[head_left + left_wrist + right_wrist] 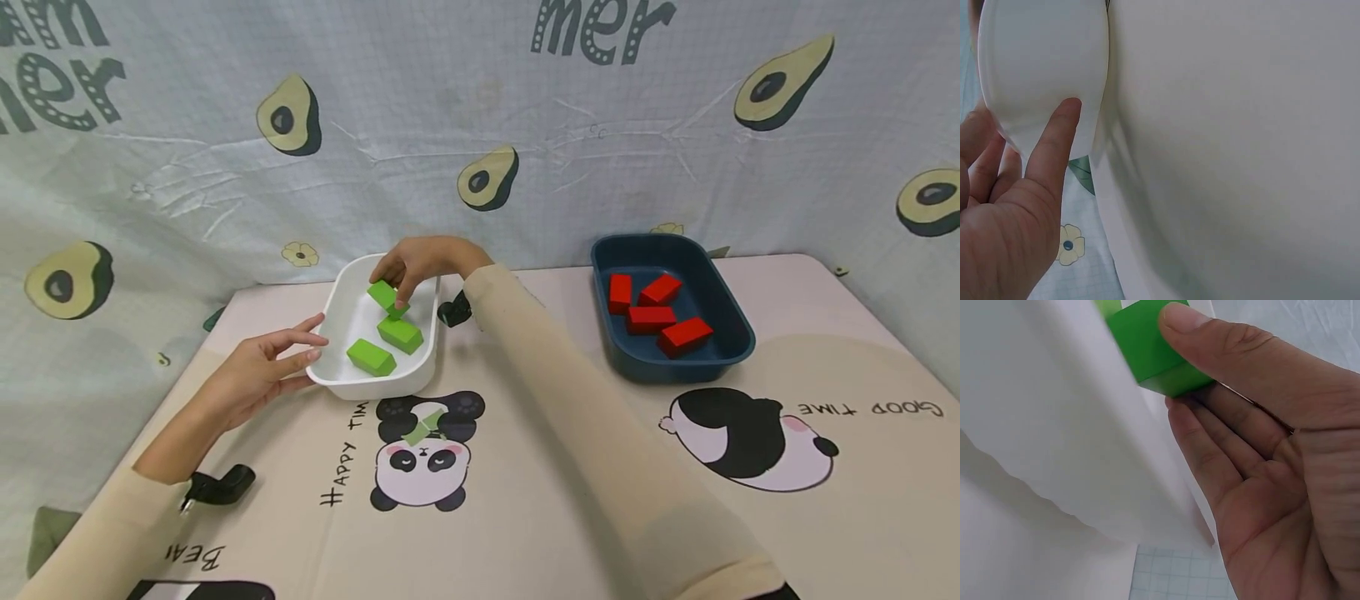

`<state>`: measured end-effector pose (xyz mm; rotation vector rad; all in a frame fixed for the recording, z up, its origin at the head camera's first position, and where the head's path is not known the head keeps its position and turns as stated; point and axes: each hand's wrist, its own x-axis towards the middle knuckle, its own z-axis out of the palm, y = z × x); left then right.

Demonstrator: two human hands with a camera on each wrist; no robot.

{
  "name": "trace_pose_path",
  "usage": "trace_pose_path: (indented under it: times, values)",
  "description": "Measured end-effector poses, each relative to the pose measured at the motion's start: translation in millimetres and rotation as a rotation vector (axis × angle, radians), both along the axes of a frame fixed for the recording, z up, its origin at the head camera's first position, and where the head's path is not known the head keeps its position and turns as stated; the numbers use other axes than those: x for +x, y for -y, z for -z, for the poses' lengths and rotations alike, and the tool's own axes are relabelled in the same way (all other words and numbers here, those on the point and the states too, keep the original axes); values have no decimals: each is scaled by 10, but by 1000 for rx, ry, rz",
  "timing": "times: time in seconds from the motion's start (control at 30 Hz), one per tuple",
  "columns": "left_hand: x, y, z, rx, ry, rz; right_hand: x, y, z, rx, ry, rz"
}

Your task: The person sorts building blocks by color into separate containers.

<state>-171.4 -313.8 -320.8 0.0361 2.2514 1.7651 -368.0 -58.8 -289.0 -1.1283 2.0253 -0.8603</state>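
My right hand point(420, 262) reaches over the white tray point(341, 312), thumb and fingers pinching a green block point(386, 297) just above the tray's far end. Two more green blocks point(400, 334) lie inside the tray, nearer me. My left hand point(258, 375) is relaxed, its straight fingers resting against the tray's left outer wall.

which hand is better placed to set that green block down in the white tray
Right. The right hand already pinches the green block above the white tray; the left hand only touches the tray's outer rim with its fingers straight.
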Motion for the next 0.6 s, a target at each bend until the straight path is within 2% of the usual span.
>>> trace_pose_path:
  times: [0.37,0.6]
  values:
    - [12,0,0,22,-2,1,11,34,-18,70,-20,52]
    - [-1,9,8,7,-8,3,7,17,-37,91,-33,33]
